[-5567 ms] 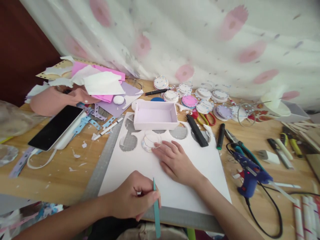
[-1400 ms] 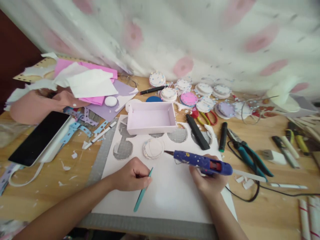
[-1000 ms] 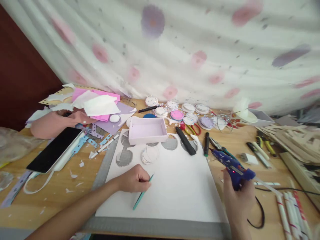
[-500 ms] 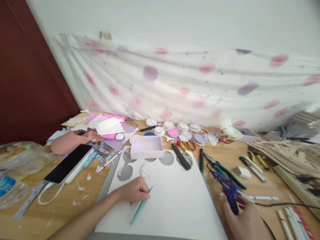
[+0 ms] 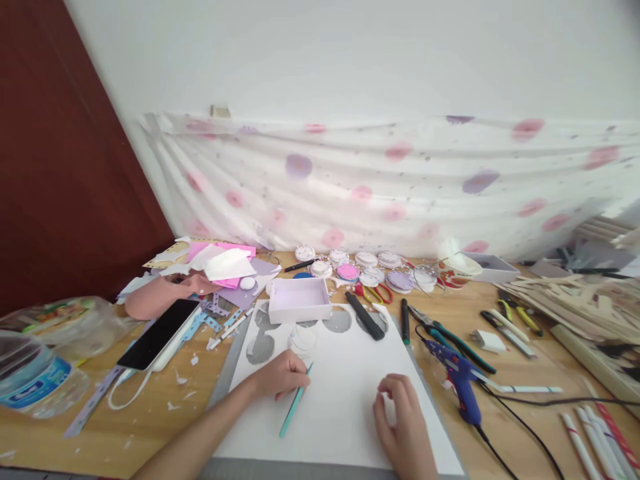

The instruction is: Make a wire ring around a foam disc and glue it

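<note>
My left hand (image 5: pixel 283 375) rests over the white sheet (image 5: pixel 345 400), its fingers closed on a slim teal stick (image 5: pixel 294 407) that slants down toward me; I cannot tell its exact kind. My right hand (image 5: pixel 401 420) hovers at or just above the sheet's right side, fingers curled and apart from the thumb, holding nothing. Beside it, on the wood, lies a blue glue gun (image 5: pixel 463 387) with a black cord. Round holes showing a grey mat (image 5: pixel 261 349) line the sheet's far edge. A whitish disc (image 5: pixel 303 340) lies just beyond my left hand.
A pale lilac box (image 5: pixel 300 310) and black utility knife (image 5: pixel 365 317) lie at the sheet's far edge. Decorated discs (image 5: pixel 371 277) stand behind. Pliers (image 5: pixel 455 343) and markers (image 5: pixel 600 440) are right; a phone (image 5: pixel 160 333) and plastic bottle (image 5: pixel 40 380) are left.
My right hand has let go of the glue gun and moved left over the white sheet. The left hand still has the teal stick. The view has shifted slightly.
</note>
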Available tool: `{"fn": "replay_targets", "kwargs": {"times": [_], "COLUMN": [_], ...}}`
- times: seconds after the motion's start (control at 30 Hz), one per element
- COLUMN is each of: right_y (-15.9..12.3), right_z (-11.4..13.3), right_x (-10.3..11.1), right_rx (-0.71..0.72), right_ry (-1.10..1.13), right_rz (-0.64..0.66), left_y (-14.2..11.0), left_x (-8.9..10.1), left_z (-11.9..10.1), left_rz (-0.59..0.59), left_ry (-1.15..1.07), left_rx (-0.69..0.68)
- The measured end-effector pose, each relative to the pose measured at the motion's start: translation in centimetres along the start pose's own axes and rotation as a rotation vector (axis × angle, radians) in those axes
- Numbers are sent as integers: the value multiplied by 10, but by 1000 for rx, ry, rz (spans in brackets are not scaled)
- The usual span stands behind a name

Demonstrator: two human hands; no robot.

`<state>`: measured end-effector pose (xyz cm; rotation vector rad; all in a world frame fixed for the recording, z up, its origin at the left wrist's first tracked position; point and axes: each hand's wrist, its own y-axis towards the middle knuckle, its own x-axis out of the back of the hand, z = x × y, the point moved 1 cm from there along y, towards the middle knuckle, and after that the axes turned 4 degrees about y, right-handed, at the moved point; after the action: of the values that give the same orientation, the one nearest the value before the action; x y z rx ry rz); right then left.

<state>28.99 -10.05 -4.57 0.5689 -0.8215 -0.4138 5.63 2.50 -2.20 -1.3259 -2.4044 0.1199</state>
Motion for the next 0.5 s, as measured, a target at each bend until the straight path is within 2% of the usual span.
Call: {"fn": "replay_targets", "kwargs": {"times": [0.13,0.23,0.5], "right_y": [3,3,6], "right_z": [3,3,1], "right_x": [-25,-33,-32], "right_rx": [-8,40,58], "right_ry": [43,-20,-77], "right_rz": [167,239,268], "left_y": [-1,-1,-2], "left_x": [-2,-3,-5], "left_z": [1,3,5], "left_rz": [-42,-77,-128], "left_ry": [-12,-20,-32], "left_rx": [-3,-7,-12]}}
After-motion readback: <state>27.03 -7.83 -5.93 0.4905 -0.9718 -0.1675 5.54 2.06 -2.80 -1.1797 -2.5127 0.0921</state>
